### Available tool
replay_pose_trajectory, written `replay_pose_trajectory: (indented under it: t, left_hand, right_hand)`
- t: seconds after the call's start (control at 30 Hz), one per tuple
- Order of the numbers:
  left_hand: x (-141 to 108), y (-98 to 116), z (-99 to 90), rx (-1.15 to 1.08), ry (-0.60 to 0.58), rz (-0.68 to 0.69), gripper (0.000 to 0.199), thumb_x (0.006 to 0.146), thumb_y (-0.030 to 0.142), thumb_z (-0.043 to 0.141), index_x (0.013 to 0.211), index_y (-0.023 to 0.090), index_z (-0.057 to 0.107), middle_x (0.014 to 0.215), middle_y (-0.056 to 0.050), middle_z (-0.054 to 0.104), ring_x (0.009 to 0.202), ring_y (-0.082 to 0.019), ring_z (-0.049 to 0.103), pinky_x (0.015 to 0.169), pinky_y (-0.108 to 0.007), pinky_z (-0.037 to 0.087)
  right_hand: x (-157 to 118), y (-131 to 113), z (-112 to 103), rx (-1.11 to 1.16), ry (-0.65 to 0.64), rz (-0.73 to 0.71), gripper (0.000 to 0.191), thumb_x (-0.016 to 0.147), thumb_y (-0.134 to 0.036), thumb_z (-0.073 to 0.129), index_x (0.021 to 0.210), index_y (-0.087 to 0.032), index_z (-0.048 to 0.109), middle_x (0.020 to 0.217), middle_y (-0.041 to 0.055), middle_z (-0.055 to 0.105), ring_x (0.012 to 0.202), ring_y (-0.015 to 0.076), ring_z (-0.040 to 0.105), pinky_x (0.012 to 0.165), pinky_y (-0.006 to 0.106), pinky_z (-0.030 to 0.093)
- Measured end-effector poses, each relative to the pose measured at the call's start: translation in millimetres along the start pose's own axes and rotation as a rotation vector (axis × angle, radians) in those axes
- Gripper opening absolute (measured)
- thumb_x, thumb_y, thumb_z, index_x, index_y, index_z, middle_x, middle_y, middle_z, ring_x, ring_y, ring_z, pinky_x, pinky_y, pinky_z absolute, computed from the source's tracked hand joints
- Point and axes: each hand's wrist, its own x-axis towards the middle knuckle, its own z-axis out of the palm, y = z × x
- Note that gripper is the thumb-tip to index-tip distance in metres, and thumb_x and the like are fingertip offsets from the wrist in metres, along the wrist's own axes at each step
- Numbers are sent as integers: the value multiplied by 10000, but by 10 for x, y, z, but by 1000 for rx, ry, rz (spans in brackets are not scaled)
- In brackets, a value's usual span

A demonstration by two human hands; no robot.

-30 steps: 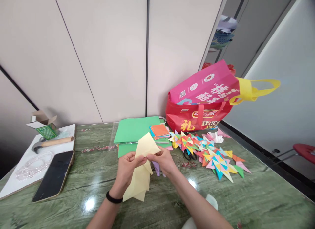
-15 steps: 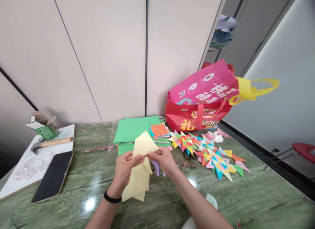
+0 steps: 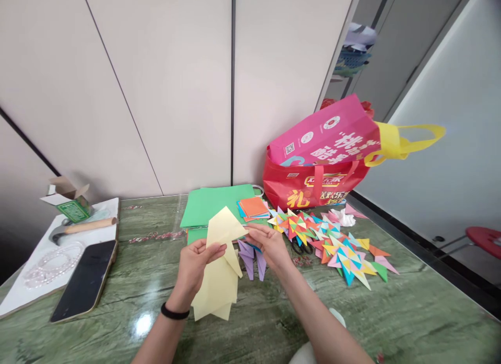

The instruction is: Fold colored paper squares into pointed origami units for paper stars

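A folded pale yellow sheet of paper [image 3: 223, 228] with a pointed top is held up above the table. My left hand [image 3: 195, 262] grips its lower left part, thumb in front. At the sheet's right corner, the fingertips of my right hand [image 3: 268, 246] pinch together. Below lie several pale yellow sheets [image 3: 215, 291], one folded into a narrow shape. Purple folded paper pieces [image 3: 252, 259] rest just under my right hand, partly hidden by it.
Behind are green sheets [image 3: 211, 204] and small coloured squares [image 3: 253, 207]. Colourful paper stars [image 3: 348, 259] and scissors [image 3: 301, 247] lie to the right, before a red bag [image 3: 305, 184]. On the left are a phone [image 3: 84, 280], a hammer [image 3: 84, 226] and a small box [image 3: 70, 202].
My right hand has shifted up and right, from the sheet's bottom edge to its right corner. The sheet has moved slightly left, and more of the purple pieces shows.
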Motion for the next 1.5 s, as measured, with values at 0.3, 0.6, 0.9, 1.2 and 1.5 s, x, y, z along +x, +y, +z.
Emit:
replay_pose_trajectory:
  t: [0.3, 0.6, 0.9, 1.2, 1.5]
  left_hand:
    - [-42, 50, -28, 349, -213, -154, 194, 490, 243, 801, 555, 123, 663, 572, -103, 716, 558, -212, 690, 551, -256, 558]
    - [-61, 51, -18, 518, -276, -151, 142, 552, 239, 757, 597, 127, 681, 498, -75, 678, 486, -181, 650, 476, -227, 507]
    - [-29, 33, -12, 369, -136, 49, 262, 627, 383, 717, 680, 128, 688, 655, -50, 698, 588, -156, 607, 555, -237, 478]
    - [-3, -46, -22, 259, -236, -25, 315, 641, 410, 711, 774, 125, 708, 674, -52, 697, 626, -162, 606, 627, -262, 480]
    - [1, -106, -17, 411, -232, 44, 329, 672, 424, 667, 791, 122, 719, 605, -37, 665, 573, -169, 594, 538, -252, 448]
  right_hand:
    - [12, -127, -44, -191, 48, -226, 301, 673, -390, 711, 887, -180, 681, 868, 59, 716, 836, 207, 664, 711, 335, 547]
    - [-101, -88, 17, -551, -345, -123, 215, 668, -325, 701, 827, -180, 702, 787, 44, 724, 724, 189, 665, 682, 320, 510]
    - [-101, 60, 79, -592, -320, -113, 254, 668, -383, 673, 793, -163, 692, 744, 40, 700, 631, 154, 614, 599, 282, 493]
    - [-112, 170, 150, -648, -136, -233, 126, 687, -259, 608, 750, -157, 647, 684, 31, 646, 605, 140, 573, 571, 259, 472]
    - [-218, 219, 215, -889, -123, -599, 176, 779, -193, 572, 909, -177, 690, 789, 59, 625, 724, 163, 585, 586, 253, 460]
